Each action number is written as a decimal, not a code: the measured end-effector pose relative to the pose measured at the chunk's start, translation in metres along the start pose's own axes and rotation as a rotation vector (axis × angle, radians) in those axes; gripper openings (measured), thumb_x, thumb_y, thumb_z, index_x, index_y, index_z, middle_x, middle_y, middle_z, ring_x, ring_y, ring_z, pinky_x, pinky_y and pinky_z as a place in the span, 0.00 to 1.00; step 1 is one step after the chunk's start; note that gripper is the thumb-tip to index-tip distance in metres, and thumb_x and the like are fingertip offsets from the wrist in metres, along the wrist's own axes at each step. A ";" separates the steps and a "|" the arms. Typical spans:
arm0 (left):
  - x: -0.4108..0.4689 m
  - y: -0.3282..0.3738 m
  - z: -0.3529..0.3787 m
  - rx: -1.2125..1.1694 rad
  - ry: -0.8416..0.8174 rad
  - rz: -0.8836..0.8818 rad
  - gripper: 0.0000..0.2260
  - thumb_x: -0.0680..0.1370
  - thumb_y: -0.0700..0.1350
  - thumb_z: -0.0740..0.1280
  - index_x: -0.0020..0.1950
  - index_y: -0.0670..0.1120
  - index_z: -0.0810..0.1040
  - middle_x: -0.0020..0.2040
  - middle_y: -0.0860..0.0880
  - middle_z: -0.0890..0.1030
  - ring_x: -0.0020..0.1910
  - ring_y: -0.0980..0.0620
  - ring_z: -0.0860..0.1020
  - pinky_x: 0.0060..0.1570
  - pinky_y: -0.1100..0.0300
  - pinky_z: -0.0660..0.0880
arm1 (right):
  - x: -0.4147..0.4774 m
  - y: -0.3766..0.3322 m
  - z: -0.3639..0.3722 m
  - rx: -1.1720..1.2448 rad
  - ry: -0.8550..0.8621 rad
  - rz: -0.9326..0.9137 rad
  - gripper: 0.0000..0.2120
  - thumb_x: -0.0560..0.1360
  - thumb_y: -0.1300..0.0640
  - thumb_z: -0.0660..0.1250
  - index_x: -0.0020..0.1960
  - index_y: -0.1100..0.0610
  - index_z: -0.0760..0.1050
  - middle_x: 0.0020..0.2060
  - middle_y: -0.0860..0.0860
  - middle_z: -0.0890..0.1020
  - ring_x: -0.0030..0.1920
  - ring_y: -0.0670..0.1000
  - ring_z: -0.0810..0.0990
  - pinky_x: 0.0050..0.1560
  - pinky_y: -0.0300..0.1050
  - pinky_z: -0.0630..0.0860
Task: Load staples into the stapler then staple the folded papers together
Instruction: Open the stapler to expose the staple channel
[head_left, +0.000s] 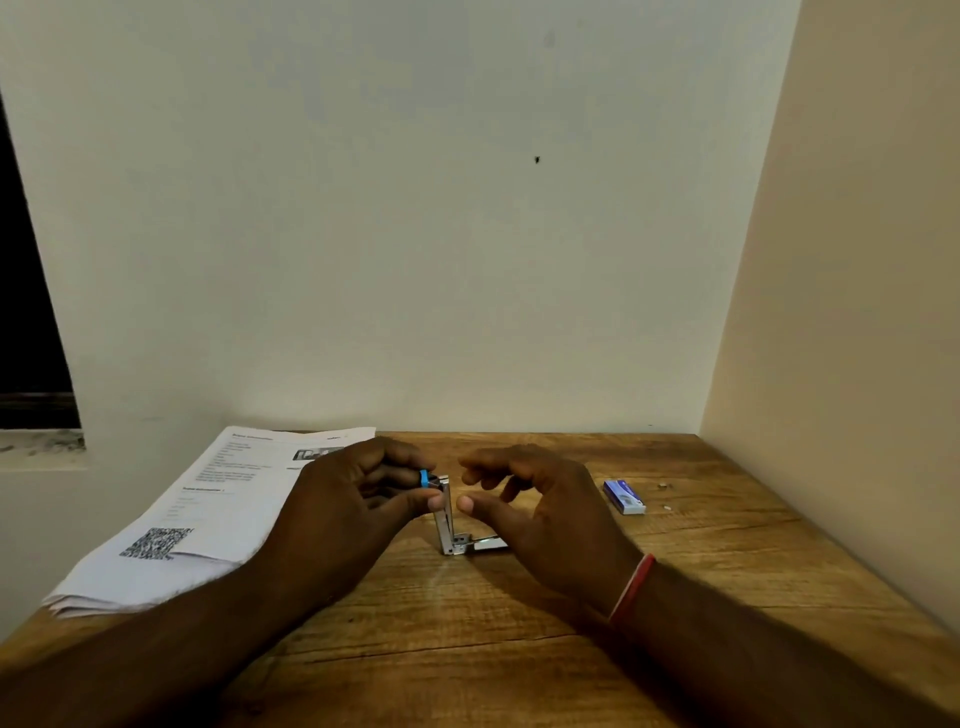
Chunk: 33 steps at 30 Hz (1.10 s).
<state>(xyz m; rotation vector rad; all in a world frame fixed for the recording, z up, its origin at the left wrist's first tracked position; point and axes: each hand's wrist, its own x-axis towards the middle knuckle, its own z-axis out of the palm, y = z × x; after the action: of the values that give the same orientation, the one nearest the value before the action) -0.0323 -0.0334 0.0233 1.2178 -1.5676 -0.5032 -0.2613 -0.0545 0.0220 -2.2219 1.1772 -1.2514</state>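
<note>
Stapler (444, 519) stands hinged open, probably stiff, light metal; we pinch its upright arm with our left hand (343, 499), right hand (535, 501) relaxed at three o'clock, holding nothing.

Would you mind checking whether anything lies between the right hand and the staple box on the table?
Nothing visible does. Only bare table lies between the right hand and the staple box; the left hand holds the opened stapler on the other side.

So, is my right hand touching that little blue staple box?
Apart. The head view shows a strip of bare table between the right hand and the staple box, which lies to its right.
</note>
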 end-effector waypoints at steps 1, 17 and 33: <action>-0.001 0.001 0.000 0.009 -0.013 0.015 0.14 0.71 0.48 0.85 0.53 0.55 0.87 0.44 0.62 0.91 0.47 0.65 0.89 0.47 0.74 0.80 | 0.000 0.000 0.002 0.017 -0.003 0.004 0.16 0.78 0.46 0.78 0.65 0.40 0.84 0.53 0.34 0.86 0.56 0.36 0.82 0.52 0.29 0.79; -0.006 0.008 0.001 -0.028 -0.022 0.164 0.12 0.69 0.50 0.85 0.52 0.57 0.92 0.49 0.62 0.91 0.51 0.64 0.89 0.52 0.75 0.80 | -0.004 -0.002 0.004 0.029 -0.006 0.004 0.09 0.80 0.45 0.76 0.60 0.38 0.87 0.53 0.32 0.88 0.53 0.39 0.84 0.50 0.33 0.80; -0.010 0.014 0.007 -0.042 -0.027 0.041 0.09 0.71 0.50 0.86 0.48 0.57 0.90 0.45 0.60 0.91 0.47 0.62 0.89 0.46 0.71 0.80 | -0.004 -0.001 0.014 -0.007 0.029 -0.030 0.03 0.81 0.46 0.73 0.51 0.43 0.85 0.48 0.36 0.86 0.53 0.39 0.83 0.48 0.33 0.78</action>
<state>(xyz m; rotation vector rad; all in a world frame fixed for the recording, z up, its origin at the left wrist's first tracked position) -0.0454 -0.0209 0.0270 1.1492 -1.5937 -0.5258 -0.2501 -0.0518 0.0126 -2.2411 1.1651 -1.2971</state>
